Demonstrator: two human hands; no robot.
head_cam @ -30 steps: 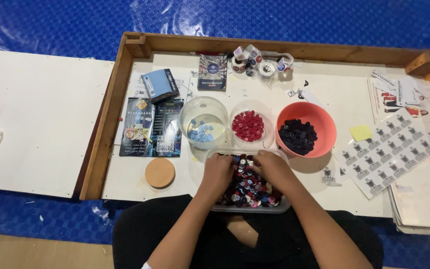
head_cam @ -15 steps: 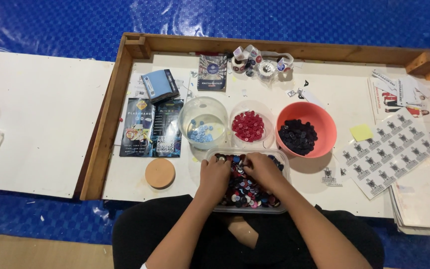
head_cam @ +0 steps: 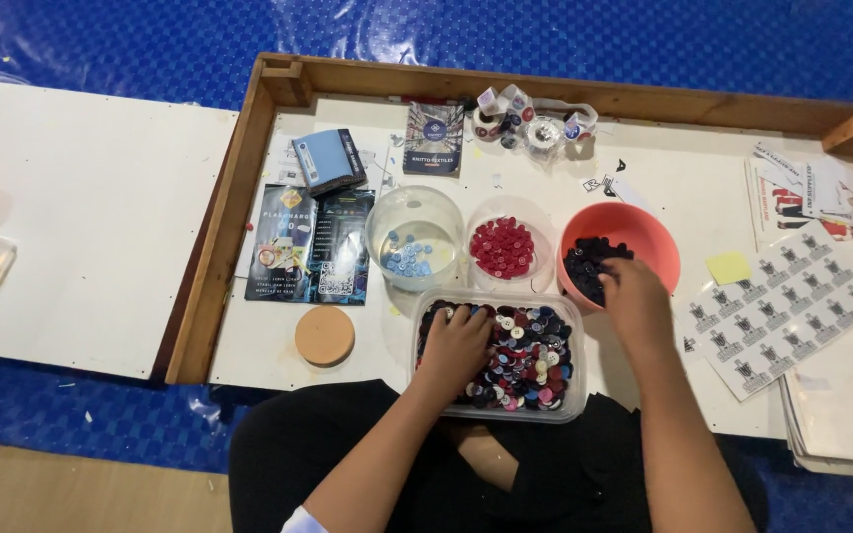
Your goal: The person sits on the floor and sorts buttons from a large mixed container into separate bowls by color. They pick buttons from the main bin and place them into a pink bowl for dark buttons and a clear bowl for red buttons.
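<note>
My left hand (head_cam: 456,345) is down in a clear rectangular tub (head_cam: 491,414) of mixed buttons (head_cam: 530,360), with its fingers spread on the pile near the tub's left side. My right hand (head_cam: 634,301) reaches over the near rim of a pink bowl (head_cam: 644,232), fingertips on the dark navy buttons (head_cam: 584,271) inside it. What the fingers hold is hidden. A clear bowl of red buttons (head_cam: 504,247) and a clear bowl of light blue buttons (head_cam: 412,257) stand just behind the tub.
A wooden frame (head_cam: 219,227) borders the white board. On it lie a cork disc (head_cam: 325,336), a dark leaflet (head_cam: 308,247), a blue box (head_cam: 328,160), tape rolls (head_cam: 535,123), a yellow note (head_cam: 730,266) and sticker sheets (head_cam: 782,306). Blue tarp surrounds everything.
My right hand has left the tub of mixed buttons and moved right and up to the pink bowl. My left hand stays in the tub.
</note>
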